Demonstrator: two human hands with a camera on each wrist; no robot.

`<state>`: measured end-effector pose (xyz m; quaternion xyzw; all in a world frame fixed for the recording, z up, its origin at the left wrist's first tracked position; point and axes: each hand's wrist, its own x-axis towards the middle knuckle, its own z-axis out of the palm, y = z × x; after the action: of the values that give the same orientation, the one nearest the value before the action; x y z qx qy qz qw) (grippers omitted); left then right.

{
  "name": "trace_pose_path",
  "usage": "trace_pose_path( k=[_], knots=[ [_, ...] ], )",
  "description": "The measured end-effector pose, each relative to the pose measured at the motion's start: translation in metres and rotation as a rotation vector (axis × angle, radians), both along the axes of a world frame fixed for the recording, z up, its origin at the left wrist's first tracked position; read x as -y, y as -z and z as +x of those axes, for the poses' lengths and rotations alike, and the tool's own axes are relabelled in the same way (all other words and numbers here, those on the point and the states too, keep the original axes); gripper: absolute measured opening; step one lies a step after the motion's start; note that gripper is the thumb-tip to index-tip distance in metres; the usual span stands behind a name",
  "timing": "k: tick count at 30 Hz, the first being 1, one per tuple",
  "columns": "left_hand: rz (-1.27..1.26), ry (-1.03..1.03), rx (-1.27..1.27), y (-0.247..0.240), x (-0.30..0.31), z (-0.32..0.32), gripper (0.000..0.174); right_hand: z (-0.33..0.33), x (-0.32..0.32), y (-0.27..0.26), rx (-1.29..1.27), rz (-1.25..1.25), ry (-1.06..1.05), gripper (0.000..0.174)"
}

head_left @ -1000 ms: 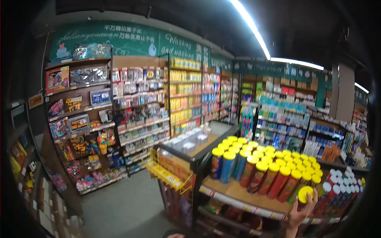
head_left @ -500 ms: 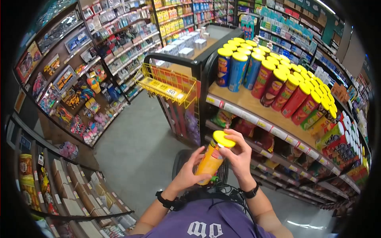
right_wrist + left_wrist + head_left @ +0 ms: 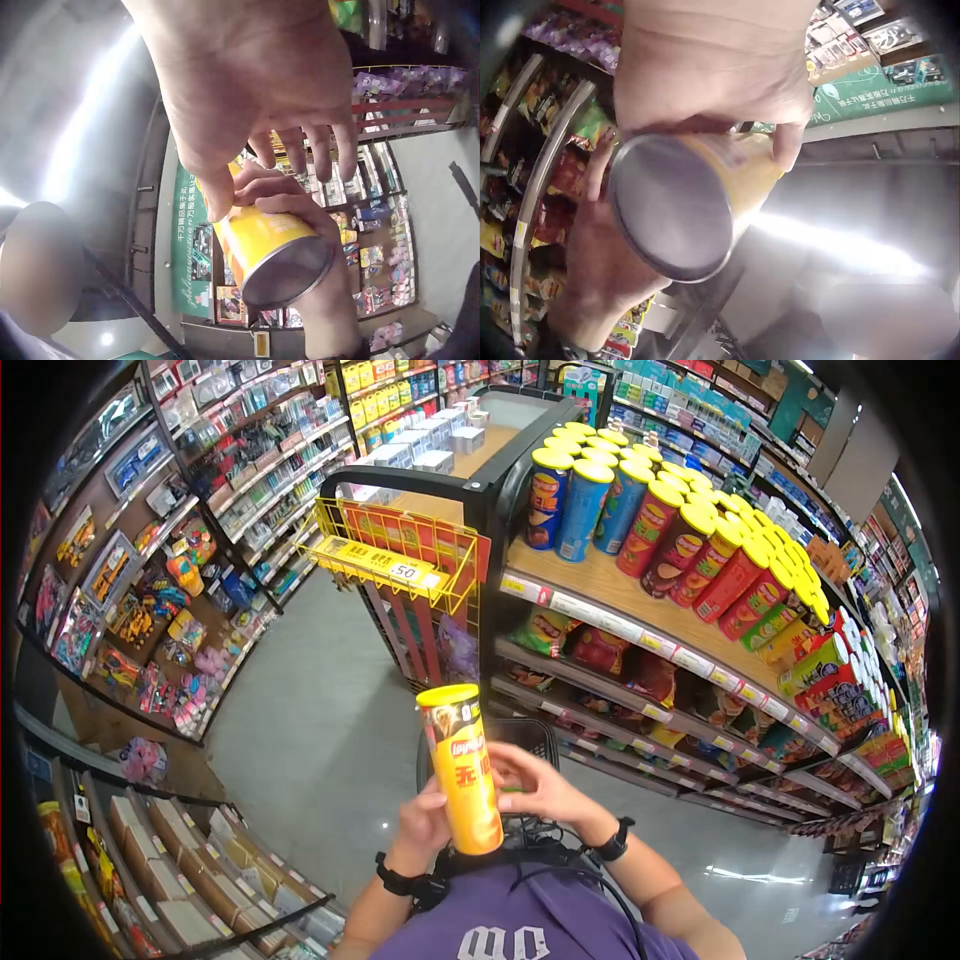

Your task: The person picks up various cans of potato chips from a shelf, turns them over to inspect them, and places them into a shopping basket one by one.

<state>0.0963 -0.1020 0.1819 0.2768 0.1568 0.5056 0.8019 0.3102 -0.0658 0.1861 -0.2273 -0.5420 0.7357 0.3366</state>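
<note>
A yellow chip canister point(image 3: 466, 780) with a yellow lid stands slightly tilted in front of my chest, its printed side facing the head camera. My left hand point(image 3: 424, 820) grips it low on its left side; in the right wrist view, the left fingers point(image 3: 289, 201) curl round the yellow wall. My right hand point(image 3: 545, 790) is at its right side, partly hidden behind it in the head view. In the right wrist view, the right thumb point(image 3: 219, 196) lies at the canister while the other fingers spread loosely away from it. The canister's metal bottom point(image 3: 675, 214) faces the left wrist camera.
Rows of yellow-lidded canisters point(image 3: 655, 525) fill the top shelf at right, above bagged snacks point(image 3: 600, 650). A yellow wire rack point(image 3: 390, 560) hangs on the shelf end. Behind my hands is a dark basket point(image 3: 540, 738). Low shelves point(image 3: 150, 850) stand at left.
One second ago a hand held a yellow-lidded canister at the shelf. The yellow canister then came between both hands, and has since turned more upright, with the right hand shifting from its lid to its side.
</note>
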Motion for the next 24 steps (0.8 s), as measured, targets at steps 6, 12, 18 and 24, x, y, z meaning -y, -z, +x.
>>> trace_pose_path(
  k=[6, 12, 18, 24],
  knots=[
    [-0.075, 0.03, 0.038, 0.031, 0.004, -0.01, 0.102, -0.025, 0.03, 0.007, 0.023, -0.16, 0.041, 0.078],
    [-0.092, 0.069, 0.089, 0.025, 0.007, -0.019, 0.098, -0.036, 0.041, 0.015, 0.123, -0.078, 0.13, 0.077],
    [-0.125, 0.072, 0.103, 0.03, 0.012, -0.028, 0.094, -0.045, 0.047, 0.018, 0.133, -0.094, 0.16, 0.077],
    [-0.092, 0.091, 0.094, 0.037, 0.016, -0.035, 0.092, -0.046, 0.049, 0.025, 0.116, -0.133, 0.105, 0.077]
  ],
)
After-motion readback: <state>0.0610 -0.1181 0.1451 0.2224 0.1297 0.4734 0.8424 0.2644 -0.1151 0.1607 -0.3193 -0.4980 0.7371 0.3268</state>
